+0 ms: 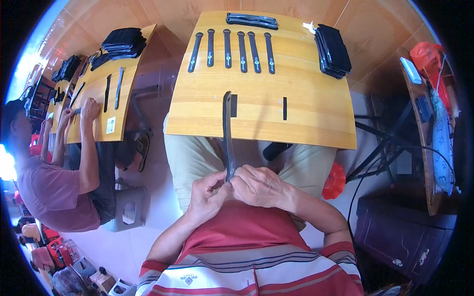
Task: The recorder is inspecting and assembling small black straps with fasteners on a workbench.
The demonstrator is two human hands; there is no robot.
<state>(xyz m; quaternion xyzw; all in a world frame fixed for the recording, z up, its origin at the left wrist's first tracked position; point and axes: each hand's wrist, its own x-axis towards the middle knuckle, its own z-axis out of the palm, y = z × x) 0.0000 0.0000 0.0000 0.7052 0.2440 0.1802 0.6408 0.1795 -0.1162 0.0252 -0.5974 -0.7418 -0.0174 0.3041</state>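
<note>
My left hand [206, 196] and my right hand [257, 185] meet in front of my shirt, both closed with the fingertips pinched round the near end of a dark strap [227, 133]. The strap stands up away from me, its rounded far end reaching over the near part of the wooden table [197, 113]. My fingers hide its lower tip. Two short black rectangular strips [285, 108] lie on the table just beyond my hands. Farther back, several similar dark straps [227, 48] with rounded ends are laid side by side in a row.
A bundle of straps [252, 20] lies at the table's far edge, and a stack of black fabric pieces [334, 52] at its right corner. At left, a person [59, 192] works at another table [98, 89]. A shelf [419, 108] and a dark cabinet [400, 241] stand right.
</note>
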